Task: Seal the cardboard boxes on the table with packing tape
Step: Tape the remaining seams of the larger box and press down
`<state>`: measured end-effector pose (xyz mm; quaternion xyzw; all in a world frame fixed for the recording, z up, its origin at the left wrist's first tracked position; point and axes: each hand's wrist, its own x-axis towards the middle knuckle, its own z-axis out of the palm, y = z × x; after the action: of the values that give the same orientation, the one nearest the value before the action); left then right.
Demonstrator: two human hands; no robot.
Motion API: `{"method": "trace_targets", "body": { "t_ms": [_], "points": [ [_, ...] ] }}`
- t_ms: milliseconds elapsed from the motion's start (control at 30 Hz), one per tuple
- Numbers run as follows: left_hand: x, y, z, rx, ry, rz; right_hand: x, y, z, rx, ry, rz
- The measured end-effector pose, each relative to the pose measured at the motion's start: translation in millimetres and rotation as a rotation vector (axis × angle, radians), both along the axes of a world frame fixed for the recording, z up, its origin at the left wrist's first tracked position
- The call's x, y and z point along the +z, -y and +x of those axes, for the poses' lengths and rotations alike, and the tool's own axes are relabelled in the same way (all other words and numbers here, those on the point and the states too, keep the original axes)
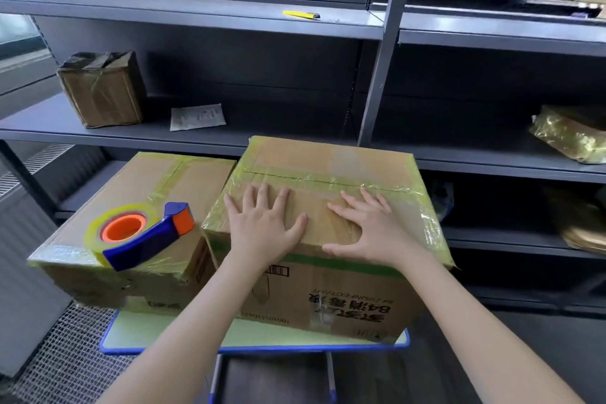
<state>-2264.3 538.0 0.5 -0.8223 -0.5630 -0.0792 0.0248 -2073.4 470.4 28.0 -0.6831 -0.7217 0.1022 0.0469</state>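
Note:
Two cardboard boxes stand side by side on a small table (164,334) with a blue rim. The taller right box (328,298) has yellowish tape along its top edges and over its centre seam. My left hand (264,223) and my right hand (367,226) both press flat on its top, fingers spread, near the front edge. The lower left box (137,193) is also taped at its edges. A tape dispenser (141,236) with a blue handle and an orange-cored roll lies on its top, apart from both hands.
Grey metal shelving (377,75) stands right behind the table. It holds a taped parcel (101,88), a paper slip (197,116), a yellow knife (301,14) on the upper shelf and wrapped parcels (570,134) at the right. A mesh floor grate (65,364) lies at lower left.

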Motion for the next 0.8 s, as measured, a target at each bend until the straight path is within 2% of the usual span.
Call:
{"method": "trace_targets", "body": {
  "t_ms": [433,533,800],
  "points": [
    [0,5,9,0.066,-0.018,-0.014,-7,-9,15,0.057,0.016,0.056],
    [2,7,10,0.072,-0.012,-0.025,-8,-11,13,0.033,-0.02,0.093],
    [11,5,4,0.022,0.019,-0.101,-3,-20,-3,-0.101,0.037,0.128]
  ]
}}
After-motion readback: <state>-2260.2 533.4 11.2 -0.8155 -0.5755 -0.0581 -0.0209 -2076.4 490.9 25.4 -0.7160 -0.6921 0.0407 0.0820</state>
